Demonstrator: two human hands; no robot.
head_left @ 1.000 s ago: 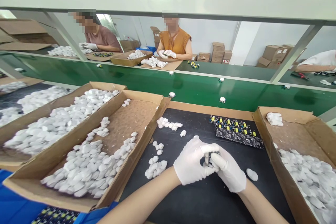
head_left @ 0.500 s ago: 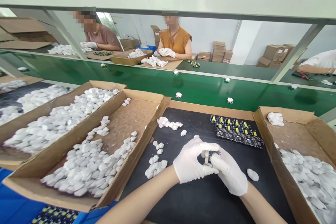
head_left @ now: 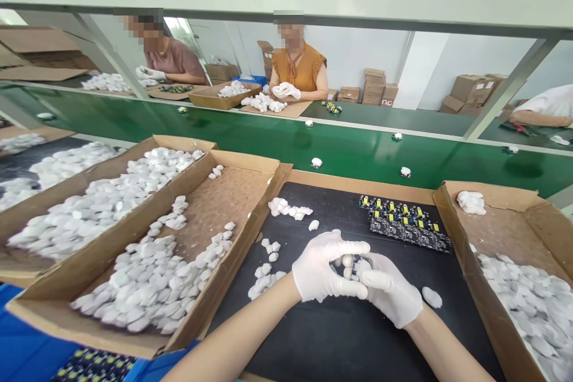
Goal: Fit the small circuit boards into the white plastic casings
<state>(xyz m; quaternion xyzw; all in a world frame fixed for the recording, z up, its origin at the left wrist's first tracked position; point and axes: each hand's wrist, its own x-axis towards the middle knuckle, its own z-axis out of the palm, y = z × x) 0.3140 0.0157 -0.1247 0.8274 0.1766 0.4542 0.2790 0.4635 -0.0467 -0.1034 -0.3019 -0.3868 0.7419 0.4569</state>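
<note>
My left hand [head_left: 329,267] and my right hand [head_left: 389,286], both in white gloves, meet above the black mat [head_left: 322,334]. Between their fingers is a small circuit board [head_left: 357,267] with a white piece against it; the fingers of both hands close on the board from either side. Behind my hands, rows of circuit boards with yellow parts [head_left: 403,221] lie on the mat. One white piece [head_left: 432,296] rests right of my right hand, and another [head_left: 314,225] lies beyond my left hand. Several more white pieces [head_left: 270,283] are at the mat's left.
Cardboard trays of white pieces stand at the left [head_left: 224,286] and right [head_left: 483,304]. Beyond the mat runs a green conveyor [head_left: 250,137] carrying small boards with white pieces. Two people in white gloves sit across it; another person's arm shows at far right.
The board between my hands has turned, and more of its face and the white piece now show. My right fingers have shifted. Items on the green conveyor have moved right.
</note>
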